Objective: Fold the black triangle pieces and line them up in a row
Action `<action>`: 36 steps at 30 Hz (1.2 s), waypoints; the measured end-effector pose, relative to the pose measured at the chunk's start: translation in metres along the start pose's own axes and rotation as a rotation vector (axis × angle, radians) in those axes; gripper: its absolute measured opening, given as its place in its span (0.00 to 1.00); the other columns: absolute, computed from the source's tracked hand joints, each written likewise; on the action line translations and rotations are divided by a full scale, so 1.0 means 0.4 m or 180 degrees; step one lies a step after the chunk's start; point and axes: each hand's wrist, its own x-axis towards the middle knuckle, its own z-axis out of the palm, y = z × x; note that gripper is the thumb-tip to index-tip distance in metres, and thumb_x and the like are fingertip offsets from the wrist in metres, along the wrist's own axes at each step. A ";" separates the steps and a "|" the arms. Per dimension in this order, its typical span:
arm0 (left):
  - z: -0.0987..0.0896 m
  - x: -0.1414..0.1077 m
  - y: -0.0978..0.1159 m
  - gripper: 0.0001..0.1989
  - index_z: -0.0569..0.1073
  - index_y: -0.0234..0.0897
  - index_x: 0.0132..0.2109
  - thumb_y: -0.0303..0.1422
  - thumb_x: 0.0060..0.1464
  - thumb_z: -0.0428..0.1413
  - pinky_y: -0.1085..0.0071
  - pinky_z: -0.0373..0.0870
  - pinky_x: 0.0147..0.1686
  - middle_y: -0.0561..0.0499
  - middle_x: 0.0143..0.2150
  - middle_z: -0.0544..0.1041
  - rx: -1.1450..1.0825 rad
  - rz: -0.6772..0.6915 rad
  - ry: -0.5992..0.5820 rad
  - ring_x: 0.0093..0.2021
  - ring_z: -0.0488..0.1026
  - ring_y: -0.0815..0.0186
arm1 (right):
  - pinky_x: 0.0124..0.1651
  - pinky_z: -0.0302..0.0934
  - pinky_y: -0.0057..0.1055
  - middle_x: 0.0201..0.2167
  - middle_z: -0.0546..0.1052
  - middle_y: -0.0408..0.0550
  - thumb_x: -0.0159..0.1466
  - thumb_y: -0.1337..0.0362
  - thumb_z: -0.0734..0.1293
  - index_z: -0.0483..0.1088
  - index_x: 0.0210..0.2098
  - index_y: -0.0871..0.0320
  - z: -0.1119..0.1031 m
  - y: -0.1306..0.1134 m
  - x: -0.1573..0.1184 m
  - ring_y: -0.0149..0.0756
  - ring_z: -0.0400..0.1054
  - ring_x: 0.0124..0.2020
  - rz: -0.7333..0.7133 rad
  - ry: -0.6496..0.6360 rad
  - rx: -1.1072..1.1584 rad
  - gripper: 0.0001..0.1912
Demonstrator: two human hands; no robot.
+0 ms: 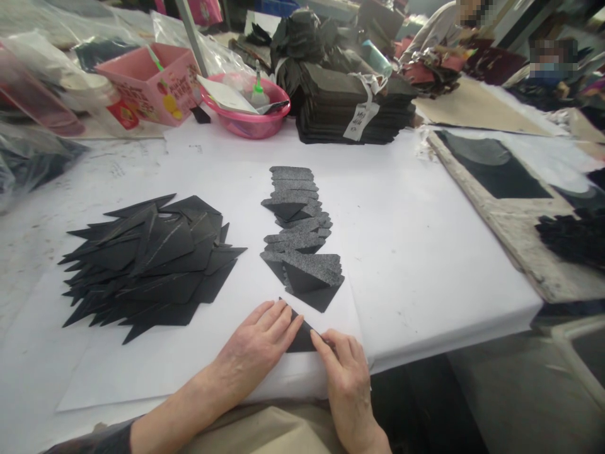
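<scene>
A small black triangular piece (pixel 301 340) of sheet material, perhaps leather or fabric, lies at the table's front edge. My left hand (pixel 258 337) presses its upper left end down, fingers together and thumb along the slanted edge. At the right end of that edge, my right hand (pixel 347 366) pinches the piece between thumb and fingers; the fingertips are partly hidden. Just beyond my hands, a row of overlapping speckled grey pieces (pixel 295 239) runs away from me, with some black folded pieces (pixel 312 290) among them. To the left sits a heap of pointed black pieces (pixel 151 265).
White paper (pixel 401 221) covers the table. At the back stand a pink box (pixel 151 85), a pink basin (pixel 246 126) holding a green-tipped bottle (pixel 259 96), and a tagged stack of black sheets (pixel 354 107). A worn board (pixel 491 233) lies right. Other people (pixel 439 28) are beyond.
</scene>
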 end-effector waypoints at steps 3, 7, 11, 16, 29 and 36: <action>0.002 0.013 0.005 0.17 0.68 0.26 0.57 0.20 0.65 0.43 0.57 0.65 0.59 0.39 0.55 0.71 0.0015 0.0072 0.0091 0.58 0.67 0.54 | 0.43 0.62 0.34 0.40 0.75 0.50 0.70 0.71 0.61 0.73 0.53 0.53 0.014 0.003 -0.006 0.35 0.67 0.40 0.0008 0.0110 -0.0069 0.16; 0.003 0.025 0.011 0.15 0.69 0.25 0.55 0.21 0.66 0.44 0.61 0.67 0.56 0.40 0.51 0.73 -0.0118 0.0178 0.0204 0.54 0.70 0.56 | 0.43 0.62 0.34 0.40 0.75 0.49 0.70 0.70 0.60 0.73 0.54 0.51 0.009 0.006 -0.005 0.35 0.67 0.40 0.0011 0.0109 -0.0054 0.17; -0.003 0.025 0.016 0.16 0.69 0.28 0.57 0.22 0.66 0.44 0.59 0.70 0.53 0.40 0.52 0.72 -0.0181 0.0083 0.0184 0.54 0.70 0.54 | 0.46 0.64 0.34 0.42 0.75 0.50 0.69 0.72 0.62 0.70 0.55 0.56 -0.020 0.009 0.002 0.35 0.68 0.43 0.0097 -0.0101 0.0236 0.17; -0.013 0.024 0.018 0.16 0.69 0.31 0.57 0.22 0.65 0.46 0.59 0.71 0.51 0.41 0.52 0.72 -0.0282 0.0032 0.0186 0.54 0.70 0.55 | 0.44 0.64 0.32 0.39 0.75 0.48 0.66 0.74 0.65 0.73 0.48 0.58 -0.039 0.018 0.003 0.33 0.67 0.40 0.0167 -0.0046 0.0434 0.12; -0.011 0.039 0.037 0.13 0.70 0.25 0.52 0.20 0.64 0.47 0.59 0.69 0.55 0.39 0.50 0.72 -0.0159 0.0033 0.0312 0.54 0.69 0.54 | 0.42 0.64 0.32 0.37 0.75 0.48 0.67 0.74 0.63 0.75 0.47 0.55 -0.044 0.014 0.000 0.32 0.68 0.39 0.0072 -0.0068 0.0213 0.14; -0.001 0.038 0.050 0.13 0.70 0.28 0.54 0.24 0.66 0.46 0.59 0.71 0.51 0.39 0.50 0.73 -0.0257 0.0145 0.0341 0.53 0.70 0.54 | 0.43 0.63 0.32 0.38 0.75 0.48 0.67 0.74 0.64 0.75 0.47 0.55 -0.047 0.010 0.002 0.33 0.67 0.39 0.0064 -0.0123 0.0173 0.13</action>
